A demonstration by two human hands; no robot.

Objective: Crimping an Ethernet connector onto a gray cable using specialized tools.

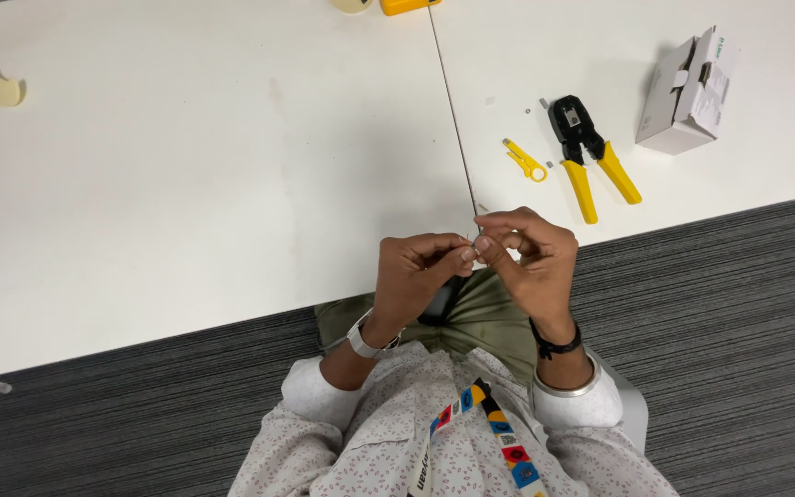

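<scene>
The left hand point(413, 273) and right hand point(528, 255) meet fingertip to fingertip above the lap, just off the table point(204, 175) edge. Both are curled, pinching a tiny pale piece point(473, 248) between thumbs and forefingers; what it is I cannot tell. A dark cable point(441, 299) runs down under the left hand. Beyond the right hand, a small yellow stripper point(524, 160) lies on the table, and just to its right a crimper point(584, 152) with black head and yellow handles. Farther out to the right sits a grey box point(687, 92), flap open. Far beyond the left hand lies a pale disc point(2, 88).
</scene>
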